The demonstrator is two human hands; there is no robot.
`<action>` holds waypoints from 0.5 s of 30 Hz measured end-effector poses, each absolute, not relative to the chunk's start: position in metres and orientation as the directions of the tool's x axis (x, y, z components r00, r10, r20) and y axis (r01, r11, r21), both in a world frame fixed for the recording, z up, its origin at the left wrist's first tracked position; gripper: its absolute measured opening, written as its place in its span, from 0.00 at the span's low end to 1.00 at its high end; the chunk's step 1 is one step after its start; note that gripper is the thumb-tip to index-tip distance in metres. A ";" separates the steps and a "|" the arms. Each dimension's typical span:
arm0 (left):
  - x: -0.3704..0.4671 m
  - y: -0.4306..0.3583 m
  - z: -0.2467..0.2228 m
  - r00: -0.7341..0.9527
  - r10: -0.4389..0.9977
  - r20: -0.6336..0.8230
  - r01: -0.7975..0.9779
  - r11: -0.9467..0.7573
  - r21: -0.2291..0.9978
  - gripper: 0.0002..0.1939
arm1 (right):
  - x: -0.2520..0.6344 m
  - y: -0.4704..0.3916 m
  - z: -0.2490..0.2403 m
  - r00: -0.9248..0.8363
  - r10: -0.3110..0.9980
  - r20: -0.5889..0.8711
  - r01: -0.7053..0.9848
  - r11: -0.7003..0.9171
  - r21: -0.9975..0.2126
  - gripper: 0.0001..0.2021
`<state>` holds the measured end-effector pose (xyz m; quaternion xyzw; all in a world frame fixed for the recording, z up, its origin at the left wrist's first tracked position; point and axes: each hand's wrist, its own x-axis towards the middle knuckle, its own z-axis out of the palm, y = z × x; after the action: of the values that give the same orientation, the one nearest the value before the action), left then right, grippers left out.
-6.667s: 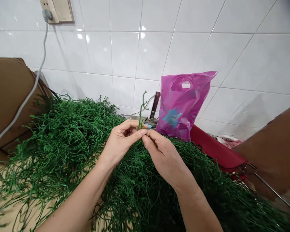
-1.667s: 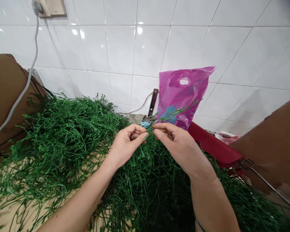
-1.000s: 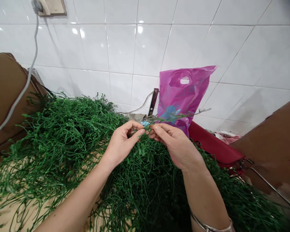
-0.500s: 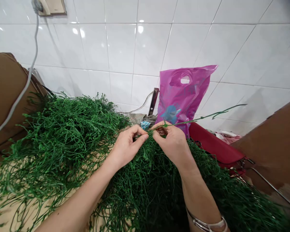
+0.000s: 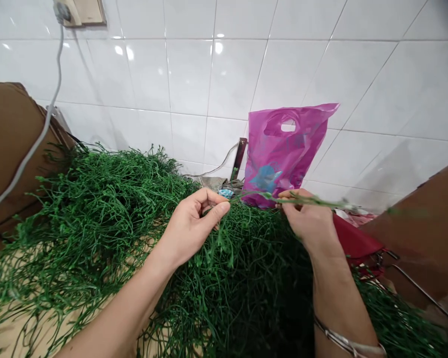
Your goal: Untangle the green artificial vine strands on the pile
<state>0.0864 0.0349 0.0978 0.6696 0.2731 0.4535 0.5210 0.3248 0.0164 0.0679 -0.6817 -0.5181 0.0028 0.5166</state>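
Observation:
My left hand (image 5: 194, 223) pinches thin green plastic stems between thumb and forefinger, near the middle of the view. To its right, my right hand (image 5: 309, 219) is closed on a green stem (image 5: 257, 195) that spans the gap between the hands. The stem's far end sticks out to the right, blurred by motion. Below both hands lies a large heap of tangled green stems (image 5: 216, 278), and a second pile (image 5: 112, 199) of them is on the left.
Behind the hands, a purple plastic bag (image 5: 283, 149) stands against the white tiled wall (image 5: 186, 74). A red case (image 5: 358, 238) and brown cardboard (image 5: 425, 223) are at right. A cardboard box (image 5: 11, 134) and a grey cable (image 5: 41, 134) are at left.
My right hand has moved right, away from my left hand, and the stem between them now shows. My left hand has stayed nearly in place, with its fingers still pinched.

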 end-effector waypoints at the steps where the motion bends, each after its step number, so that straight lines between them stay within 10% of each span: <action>1: 0.087 0.037 0.096 0.416 0.854 0.312 -0.124 -0.287 0.950 0.09 | 0.324 0.011 0.071 0.428 0.738 0.522 0.713 0.079 -0.696 0.08; 9: 0.095 0.051 0.079 0.374 0.896 0.238 -0.199 -0.173 0.965 0.10 | 0.260 -0.015 0.108 0.269 0.870 0.414 0.656 0.149 -0.740 0.14; 15: 0.093 0.046 0.084 0.416 0.856 0.305 -0.145 -0.269 0.952 0.06 | 0.241 -0.005 0.102 0.227 0.936 0.267 0.212 0.220 -0.952 0.15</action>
<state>0.0933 0.0458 0.0842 0.6469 0.2751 0.4649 0.5382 0.2414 -0.0051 0.1018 -0.5375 -0.5343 0.3176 0.5698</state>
